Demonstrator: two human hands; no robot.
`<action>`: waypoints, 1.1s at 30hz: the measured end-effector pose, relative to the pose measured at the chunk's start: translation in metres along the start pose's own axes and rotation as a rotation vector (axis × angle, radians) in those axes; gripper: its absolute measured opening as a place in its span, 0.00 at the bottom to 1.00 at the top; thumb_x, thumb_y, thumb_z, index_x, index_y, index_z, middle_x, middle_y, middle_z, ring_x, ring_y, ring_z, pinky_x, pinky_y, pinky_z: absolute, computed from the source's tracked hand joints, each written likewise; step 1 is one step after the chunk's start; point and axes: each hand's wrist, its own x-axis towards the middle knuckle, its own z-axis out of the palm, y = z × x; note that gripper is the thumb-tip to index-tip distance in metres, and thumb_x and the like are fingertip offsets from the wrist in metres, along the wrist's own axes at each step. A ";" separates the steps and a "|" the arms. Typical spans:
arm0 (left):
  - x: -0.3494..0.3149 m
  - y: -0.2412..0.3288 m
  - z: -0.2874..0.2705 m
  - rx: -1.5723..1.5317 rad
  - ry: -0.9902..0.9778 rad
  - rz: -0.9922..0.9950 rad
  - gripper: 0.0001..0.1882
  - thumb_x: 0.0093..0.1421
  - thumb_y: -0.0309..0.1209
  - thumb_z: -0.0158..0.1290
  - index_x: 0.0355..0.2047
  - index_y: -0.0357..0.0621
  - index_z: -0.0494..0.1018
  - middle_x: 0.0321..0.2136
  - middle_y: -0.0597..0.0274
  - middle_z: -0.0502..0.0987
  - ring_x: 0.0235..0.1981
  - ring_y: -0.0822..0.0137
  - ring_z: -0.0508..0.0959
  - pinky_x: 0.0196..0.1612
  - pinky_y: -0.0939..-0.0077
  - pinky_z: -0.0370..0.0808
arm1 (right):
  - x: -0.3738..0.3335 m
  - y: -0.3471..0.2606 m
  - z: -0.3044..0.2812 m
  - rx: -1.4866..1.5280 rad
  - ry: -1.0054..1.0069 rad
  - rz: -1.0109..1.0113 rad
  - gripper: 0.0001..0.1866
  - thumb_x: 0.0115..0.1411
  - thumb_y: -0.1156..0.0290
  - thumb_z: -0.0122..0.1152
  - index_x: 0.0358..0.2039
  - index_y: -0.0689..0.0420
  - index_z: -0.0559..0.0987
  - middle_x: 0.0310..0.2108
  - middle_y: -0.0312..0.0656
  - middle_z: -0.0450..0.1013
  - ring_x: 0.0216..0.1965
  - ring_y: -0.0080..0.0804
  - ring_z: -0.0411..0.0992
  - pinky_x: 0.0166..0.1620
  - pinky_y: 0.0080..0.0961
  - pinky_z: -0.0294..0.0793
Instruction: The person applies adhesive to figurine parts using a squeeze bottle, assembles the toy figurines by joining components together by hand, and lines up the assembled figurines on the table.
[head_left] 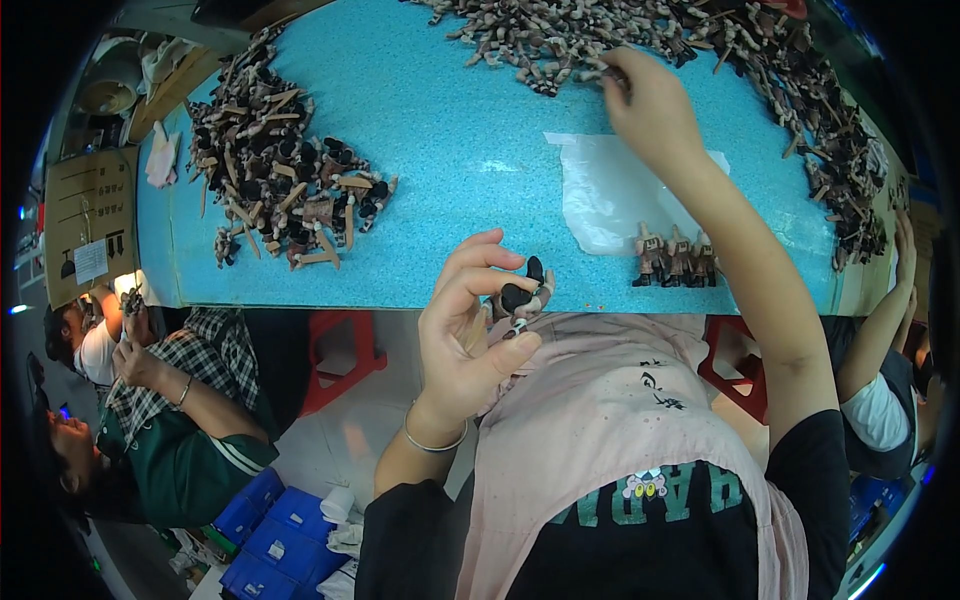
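Note:
My left hand is raised at the table's near edge, its thumb and fingers closed on a small toy figure with black and tan parts. My fingers hide some of it. My right hand stretches to the far side, its fingertips pinched at the edge of a heap of small pale and brown figure parts. They seem to grip one small part there. Below my right forearm, three toy figures stand in a row beside a translucent plastic sheet on the blue tabletop.
A pile of dark figures with tan flat sticks covers the left of the table. More dark parts line the right edge. A cardboard box is at the left end. Co-workers sit on both sides; red stools and blue bins are below.

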 end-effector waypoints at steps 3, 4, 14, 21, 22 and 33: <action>0.001 -0.002 0.000 -0.017 0.009 -0.009 0.19 0.45 0.32 0.63 0.38 0.39 0.75 0.46 0.55 0.69 0.60 0.51 0.60 0.60 0.58 0.56 | -0.004 0.011 -0.022 0.099 -0.041 0.055 0.10 0.57 0.74 0.55 0.39 0.61 0.76 0.34 0.48 0.74 0.34 0.43 0.74 0.38 0.34 0.73; 0.001 -0.003 0.001 -0.016 0.006 -0.010 0.19 0.45 0.32 0.63 0.38 0.39 0.75 0.46 0.55 0.69 0.60 0.51 0.60 0.60 0.58 0.56 | -0.009 0.014 -0.030 0.150 -0.093 0.127 0.09 0.58 0.74 0.56 0.39 0.61 0.76 0.34 0.47 0.74 0.34 0.40 0.74 0.38 0.32 0.73; 0.065 0.016 -0.075 0.646 0.445 0.293 0.17 0.51 0.28 0.62 0.42 0.40 0.75 0.43 0.56 0.72 0.47 0.62 0.71 0.50 0.69 0.67 | -0.093 0.053 -0.092 0.490 -0.140 0.491 0.13 0.59 0.73 0.59 0.44 0.62 0.76 0.36 0.39 0.76 0.36 0.22 0.72 0.41 0.21 0.71; 0.098 0.026 -0.173 1.159 0.685 0.109 0.24 0.58 0.36 0.58 0.50 0.35 0.70 0.45 0.54 0.74 0.50 0.57 0.71 0.56 0.66 0.63 | -0.095 0.042 -0.098 0.292 -0.165 0.300 0.09 0.55 0.76 0.61 0.36 0.62 0.79 0.34 0.41 0.75 0.34 0.30 0.73 0.39 0.25 0.72; 0.096 0.028 -0.148 1.206 0.686 0.215 0.24 0.58 0.37 0.57 0.51 0.35 0.70 0.46 0.53 0.74 0.52 0.56 0.70 0.57 0.65 0.63 | -0.095 0.041 -0.099 0.260 -0.148 0.325 0.09 0.55 0.76 0.61 0.36 0.62 0.79 0.34 0.41 0.75 0.34 0.30 0.73 0.39 0.25 0.72; 0.024 -0.036 0.063 0.801 -0.337 0.267 0.32 0.45 0.25 0.61 0.53 0.36 0.67 0.52 0.47 0.69 0.53 0.48 0.69 0.56 0.57 0.64 | -0.090 0.026 -0.080 0.149 -0.199 0.070 0.07 0.51 0.79 0.62 0.32 0.62 0.78 0.31 0.45 0.71 0.36 0.42 0.71 0.39 0.32 0.71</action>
